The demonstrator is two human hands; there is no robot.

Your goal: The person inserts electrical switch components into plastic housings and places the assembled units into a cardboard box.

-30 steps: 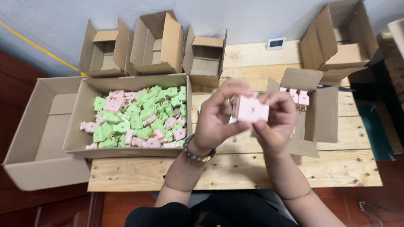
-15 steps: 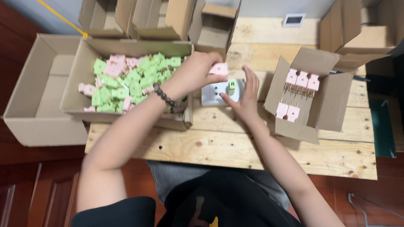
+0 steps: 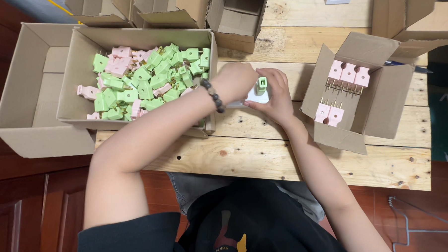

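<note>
Both hands meet over the wooden table (image 3: 304, 160), just right of the cardboard box (image 3: 83, 61) filled with loose green and pink plugs (image 3: 143, 81). The right hand (image 3: 277, 92) pinches a green plug (image 3: 261, 85) between fingertips, seated on a small white block (image 3: 255, 96). The left hand (image 3: 237, 81) is curled over the block's left side — its finger state cannot be told; right of the hands, a tilted open carton (image 3: 368, 121) holds pink plugs (image 3: 349, 74) in rows.

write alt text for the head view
Both hands, left hand and right hand, meet over a wooden table, the right gripping a green plug. Cardboard boxes flank them.
</note>
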